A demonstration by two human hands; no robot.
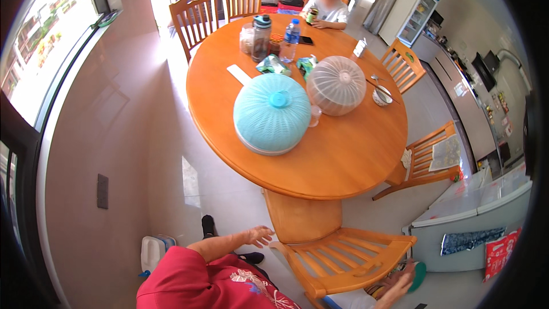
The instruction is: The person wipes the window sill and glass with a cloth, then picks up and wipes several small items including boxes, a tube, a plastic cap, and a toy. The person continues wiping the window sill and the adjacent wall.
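My left hand is held out in front of my red shirt, its fingers loosely apart and nothing in them. It is close to the left edge of a wooden chair with a slatted back. Beyond the chair's backrest, my right hand hangs low, fingers partly stretched and no held thing visible. Next to its fingertips shows a green rounded thing whose kind I cannot make out. The chair's seat reaches under the edge of the round wooden table.
On the table stand a blue food cover, a clear cover, bottles and a bowl with chopsticks. Across it sits a person holding a jar. A white jug stands by the left wall; a grey chest is at right.
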